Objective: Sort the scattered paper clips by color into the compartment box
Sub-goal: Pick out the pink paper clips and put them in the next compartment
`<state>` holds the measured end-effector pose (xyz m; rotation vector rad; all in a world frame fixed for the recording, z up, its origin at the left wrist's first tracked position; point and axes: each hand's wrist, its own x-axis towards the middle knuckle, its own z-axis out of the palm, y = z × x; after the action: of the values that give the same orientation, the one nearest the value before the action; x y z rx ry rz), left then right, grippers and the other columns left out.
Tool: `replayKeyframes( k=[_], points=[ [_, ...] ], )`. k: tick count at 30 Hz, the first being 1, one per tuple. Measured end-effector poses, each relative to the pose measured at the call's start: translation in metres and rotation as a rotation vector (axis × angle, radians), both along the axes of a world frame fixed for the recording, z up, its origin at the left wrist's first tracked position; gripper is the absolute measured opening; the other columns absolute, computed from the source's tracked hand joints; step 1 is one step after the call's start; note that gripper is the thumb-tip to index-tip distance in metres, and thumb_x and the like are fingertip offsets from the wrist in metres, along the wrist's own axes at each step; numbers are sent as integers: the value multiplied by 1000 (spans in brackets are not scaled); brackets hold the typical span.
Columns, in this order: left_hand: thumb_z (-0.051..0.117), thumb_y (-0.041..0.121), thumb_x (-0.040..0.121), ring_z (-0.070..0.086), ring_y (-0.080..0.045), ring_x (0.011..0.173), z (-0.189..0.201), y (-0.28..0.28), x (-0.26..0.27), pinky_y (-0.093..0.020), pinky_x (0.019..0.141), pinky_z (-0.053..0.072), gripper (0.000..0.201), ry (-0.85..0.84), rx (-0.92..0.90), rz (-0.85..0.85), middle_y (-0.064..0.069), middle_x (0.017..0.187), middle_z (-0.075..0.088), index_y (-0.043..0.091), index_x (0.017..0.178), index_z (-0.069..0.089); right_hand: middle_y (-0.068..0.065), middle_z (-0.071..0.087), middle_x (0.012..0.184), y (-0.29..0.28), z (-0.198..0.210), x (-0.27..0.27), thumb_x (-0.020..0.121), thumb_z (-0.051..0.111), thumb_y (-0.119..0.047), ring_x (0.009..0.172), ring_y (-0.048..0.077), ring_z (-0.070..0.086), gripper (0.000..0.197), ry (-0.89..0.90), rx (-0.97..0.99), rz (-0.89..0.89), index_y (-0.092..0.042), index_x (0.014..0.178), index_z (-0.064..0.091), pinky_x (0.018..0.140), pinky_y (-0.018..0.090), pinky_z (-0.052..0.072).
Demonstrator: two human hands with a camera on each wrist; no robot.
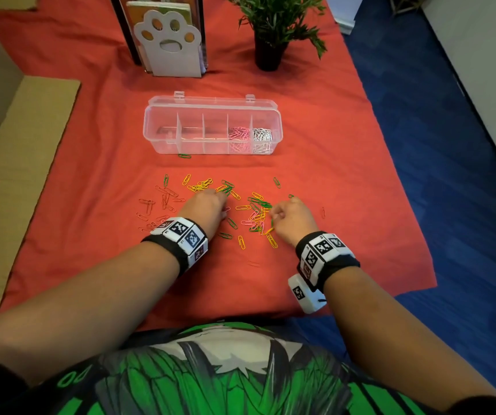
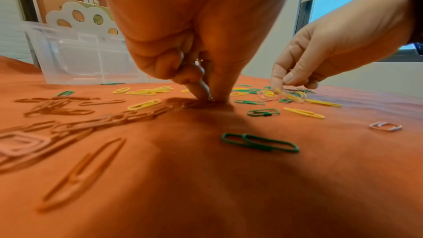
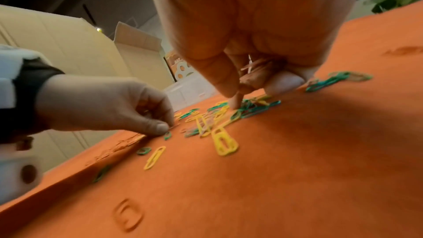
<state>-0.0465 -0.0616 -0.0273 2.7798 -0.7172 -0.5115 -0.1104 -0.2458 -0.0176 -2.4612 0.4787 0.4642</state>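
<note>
Our forearms fill the bottom of the head view, and above them both hands work in the clip scatter at mid-frame. Our left hand (image 1: 203, 205) curls down onto the red cloth (image 1: 360, 175) among the yellow clips (image 1: 202, 184); our right hand (image 1: 291, 217) is curled over a mixed heap of green clips (image 1: 258, 202), yellow and pink ones. Red clips (image 1: 163, 202) lie at centre left. Higher in the frame the clear compartment box (image 1: 212, 127) stands open: pink clips (image 1: 238, 136) fill the second cell from the right, white clips (image 1: 262, 137) the rightmost, and the three left cells look empty. We judge two colours largely sorted, with red, yellow, green and some stray pink left. One green clip (image 1: 184, 156) lies just below the box's front wall.

From the left wrist, a green clip (image 2: 259, 142) lies nearest, lower centre. Our thumb and fingertip (image 2: 202, 90) press together on the cloth at centre frame; we cannot tell whether a clip sits between them. The box shows upper left.

From the right wrist, a yellow clip (image 3: 224, 142) lies close below centre. Our fingers (image 3: 228, 77) curl round a few pale clips (image 3: 249, 64) tucked against the palm, and a fingertip touches the heap.
</note>
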Motion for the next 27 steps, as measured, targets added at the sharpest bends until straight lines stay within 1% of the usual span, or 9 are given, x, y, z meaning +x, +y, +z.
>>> replayKeyframes(
  k=[5, 8, 10, 13, 15, 18, 23, 25, 27],
  points=[
    [52, 23, 90, 56, -35, 108, -1, 1, -2, -41, 91, 46, 25, 0, 47, -9, -17, 112, 59, 3, 106, 56, 12, 54, 98, -8, 7, 6, 88, 51, -20, 101, 30, 57, 20, 14, -13, 6, -10, 95, 67, 85, 28, 42],
    [44, 21, 94, 54, -36, 110, 2, -2, -3, -40, 92, 42, 28, 2, 56, 5, -20, 114, 59, 0, 108, 56, 6, 47, 87, 1, 9, 6, 86, 51, -17, 96, 31, 57, 17, -2, -27, 78, -12, 89, 67, 78, 29, 42],
    [44, 18, 94, 55, -35, 108, 5, -3, -2, -37, 90, 40, 25, 49, -49, 96, -20, 111, 62, 0, 104, 59, 11, 52, 88, 5, 7, 4, 83, 51, -14, 96, 33, 57, 17, -31, -90, 127, -10, 87, 67, 80, 30, 43],
    [46, 15, 94, 59, -28, 99, 11, -1, 2, -29, 84, 42, 22, 228, -294, 311, -13, 104, 66, 6, 108, 60, 17, 58, 103, 6, 1, -2, 83, 54, -31, 103, 35, 55, 29, 18, -254, 183, -7, 96, 64, 91, 38, 47],
    [45, 13, 95, 56, -20, 76, 15, -2, 3, -24, 70, 43, 20, 420, -470, 415, -4, 85, 62, 13, 106, 61, 16, 57, 108, 7, -3, -5, 82, 55, -43, 108, 34, 53, 39, 80, -306, 215, -9, 99, 62, 94, 39, 46],
    [38, 4, 95, 37, -10, 55, 25, -6, -1, -14, 41, 35, 27, 794, -769, 655, 1, 66, 42, 21, 83, 55, 16, 56, 111, 4, -3, -5, 84, 56, -27, 110, 35, 53, 27, 44, -297, 196, -8, 103, 61, 94, 39, 46],
    [35, 7, 74, 45, -14, 52, 37, 0, -1, -19, 49, 43, 19, 1189, -1013, 865, -2, 64, 46, 14, 67, 51, 16, 57, 98, -12, 4, 2, 77, 52, -9, 96, 36, 57, 15, -75, -211, 38, -11, 84, 65, 83, 35, 45],
    [36, 13, 68, 48, -16, 51, 39, -3, -1, -22, 53, 46, 14, 1240, -1028, 894, -4, 60, 52, 12, 62, 49, 17, 57, 96, -14, 5, 0, 78, 53, -9, 95, 36, 57, 15, -92, -195, 35, -11, 83, 67, 81, 34, 45],
    [36, 16, 80, 45, -14, 47, 36, -14, -3, -20, 50, 44, 23, 1153, -929, 881, -2, 58, 47, 14, 60, 47, 16, 56, 99, -13, 3, -3, 79, 56, -13, 100, 36, 55, 14, -98, -210, 63, -12, 87, 67, 83, 35, 44]
  ],
)
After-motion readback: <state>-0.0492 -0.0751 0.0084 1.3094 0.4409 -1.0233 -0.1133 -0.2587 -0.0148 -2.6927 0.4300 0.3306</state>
